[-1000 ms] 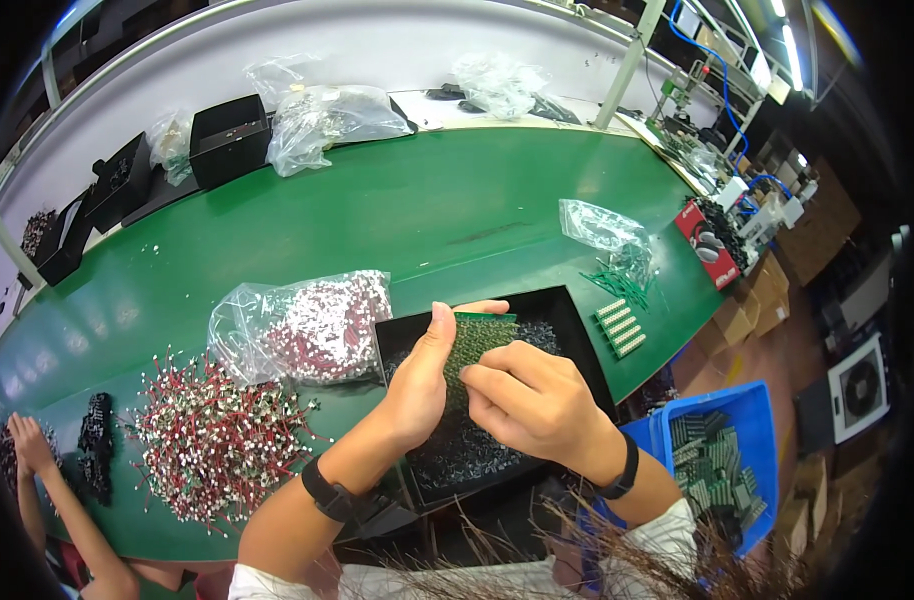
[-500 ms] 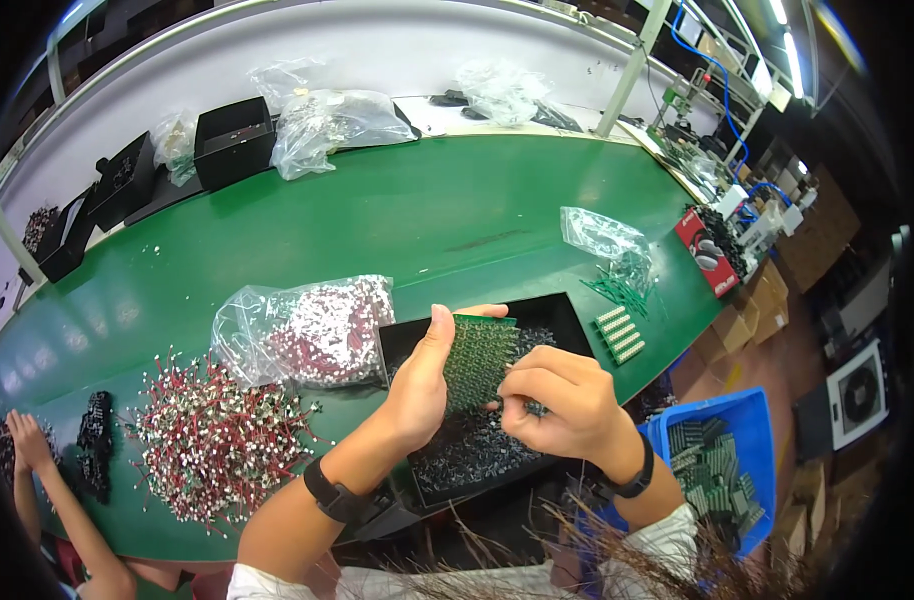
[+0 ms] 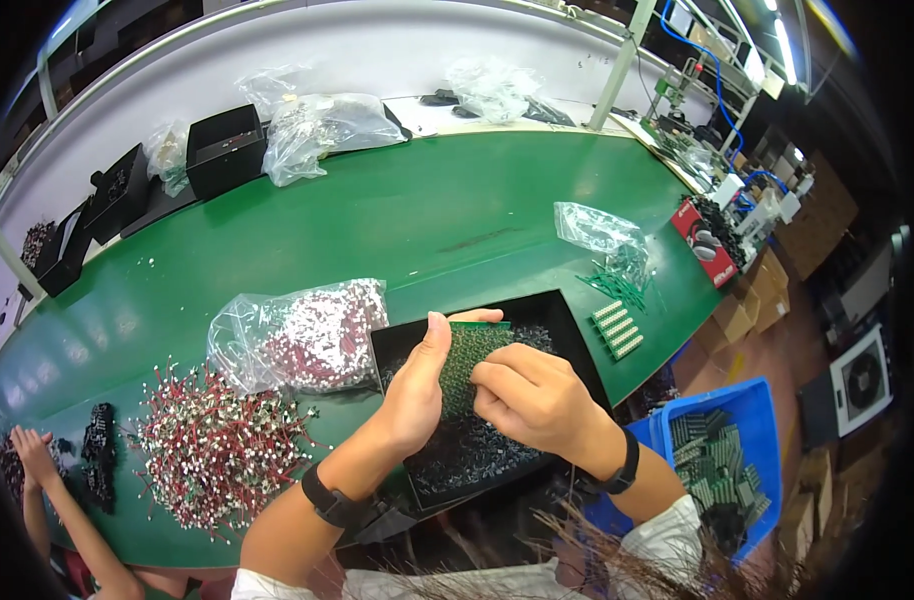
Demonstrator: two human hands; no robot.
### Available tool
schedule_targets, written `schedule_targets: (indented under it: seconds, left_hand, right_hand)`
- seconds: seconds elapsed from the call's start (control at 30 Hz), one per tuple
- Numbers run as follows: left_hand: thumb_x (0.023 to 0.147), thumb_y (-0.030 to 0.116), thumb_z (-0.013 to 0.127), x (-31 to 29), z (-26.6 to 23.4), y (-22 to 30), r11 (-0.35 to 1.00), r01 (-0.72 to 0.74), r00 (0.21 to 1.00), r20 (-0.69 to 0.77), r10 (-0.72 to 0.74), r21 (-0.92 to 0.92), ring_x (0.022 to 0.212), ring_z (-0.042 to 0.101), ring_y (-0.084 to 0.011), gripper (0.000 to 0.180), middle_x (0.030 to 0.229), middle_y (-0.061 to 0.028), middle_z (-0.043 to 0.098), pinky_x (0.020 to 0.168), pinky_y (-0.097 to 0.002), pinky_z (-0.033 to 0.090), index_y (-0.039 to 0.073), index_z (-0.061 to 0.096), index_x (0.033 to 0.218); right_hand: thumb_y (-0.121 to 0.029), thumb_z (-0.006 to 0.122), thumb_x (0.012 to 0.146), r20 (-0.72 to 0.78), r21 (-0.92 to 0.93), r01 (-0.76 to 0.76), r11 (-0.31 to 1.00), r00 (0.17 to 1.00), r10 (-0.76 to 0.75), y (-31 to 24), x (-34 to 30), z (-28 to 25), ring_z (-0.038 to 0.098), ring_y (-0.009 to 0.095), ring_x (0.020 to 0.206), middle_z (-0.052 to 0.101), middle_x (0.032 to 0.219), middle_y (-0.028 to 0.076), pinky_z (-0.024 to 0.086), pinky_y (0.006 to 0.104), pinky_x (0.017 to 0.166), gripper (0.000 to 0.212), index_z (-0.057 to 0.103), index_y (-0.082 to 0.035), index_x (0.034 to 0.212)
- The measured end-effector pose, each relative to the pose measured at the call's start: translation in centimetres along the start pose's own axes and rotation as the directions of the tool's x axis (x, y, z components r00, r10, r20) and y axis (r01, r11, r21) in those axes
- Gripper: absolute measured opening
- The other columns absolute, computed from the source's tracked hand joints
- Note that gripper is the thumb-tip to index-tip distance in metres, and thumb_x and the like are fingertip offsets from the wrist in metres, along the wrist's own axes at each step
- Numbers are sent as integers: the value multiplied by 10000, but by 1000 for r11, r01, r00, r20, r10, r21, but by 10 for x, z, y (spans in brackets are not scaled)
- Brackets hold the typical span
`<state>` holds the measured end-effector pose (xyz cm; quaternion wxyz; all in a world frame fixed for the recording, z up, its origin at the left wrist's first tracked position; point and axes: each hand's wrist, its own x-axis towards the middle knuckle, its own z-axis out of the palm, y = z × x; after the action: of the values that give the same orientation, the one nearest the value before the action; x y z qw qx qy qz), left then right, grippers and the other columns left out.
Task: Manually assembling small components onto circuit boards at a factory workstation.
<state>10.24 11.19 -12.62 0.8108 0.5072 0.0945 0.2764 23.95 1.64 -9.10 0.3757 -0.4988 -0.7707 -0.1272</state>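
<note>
The board point(image 3: 462, 365), green and dotted with small pieces, is held tilted above the black tray point(image 3: 542, 310). The left hand point(image 3: 417, 395) grips it, thumb up along its left side, fingers behind it and showing past its far edge. The right hand point(image 3: 532, 395) is curled with its fingertips gathered at the board's face; whether they pinch a piece is hidden.

The step in hand looks like close fingertip work on that face, one small spot at a time. A next move there calls for a steady left grip and a fine, light right pinch.

Loose dark parts point(image 3: 477, 460) cover the tray's bottom. The tray sits at the bench point(image 3: 427, 220)'s near edge. Toward the bench's right edge lie the strips point(image 3: 617, 330), with green pieces point(image 3: 617, 288) and a thin bag point(image 3: 602, 228) beyond them. Just left of the tray is a filled bag point(image 3: 322, 340); nearer the near edge, a heap of wires point(image 3: 217, 450). Beyond the right edge, lower down, a blue bin point(image 3: 769, 440) holds more boards point(image 3: 717, 460). At the near left corner are a co-worker's hands point(image 3: 34, 452).
</note>
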Motion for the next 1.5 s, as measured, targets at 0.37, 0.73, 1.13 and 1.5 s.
schedule_targets:
  seconds: [0.37,0.73,1.13,1.5]
  left_hand:
    - [1087,596,194,-2,6,7,991,66,996,-44,-71,-114,915,645,-137,709,1090,-70,664,732,-298,558,57,521,1411]
    - [1082,608,196,-2,2,6,991,67,997,-18,-70,-114,896,644,-140,717,1058,-68,660,724,-300,559,69,522,1423]
    - [1078,610,167,-3,2,5,999,36,999,17,-36,-22,1122,636,-206,744,1229,-116,640,921,-367,565,51,490,1449]
    - [1057,652,184,-4,0,8,991,97,995,34,-94,-91,1024,671,-241,779,1218,-134,641,823,-409,597,40,478,1441]
  right_hand:
    - [92,736,662,0,100,-71,992,997,72,6,-6,-14,679,222,671,677,799,86,551,307,575,222,695,-23,847]
    - [49,776,644,83,111,-85,990,994,76,5,-8,-28,665,233,658,669,797,80,545,326,570,233,689,-32,845]
    - [76,735,648,28,-6,-18,1000,999,18,7,-9,-6,646,250,682,643,812,85,529,349,580,255,674,-14,879]
    - [83,731,665,53,44,-117,992,992,115,13,-18,-21,663,239,649,667,792,99,537,320,566,202,679,-19,832]
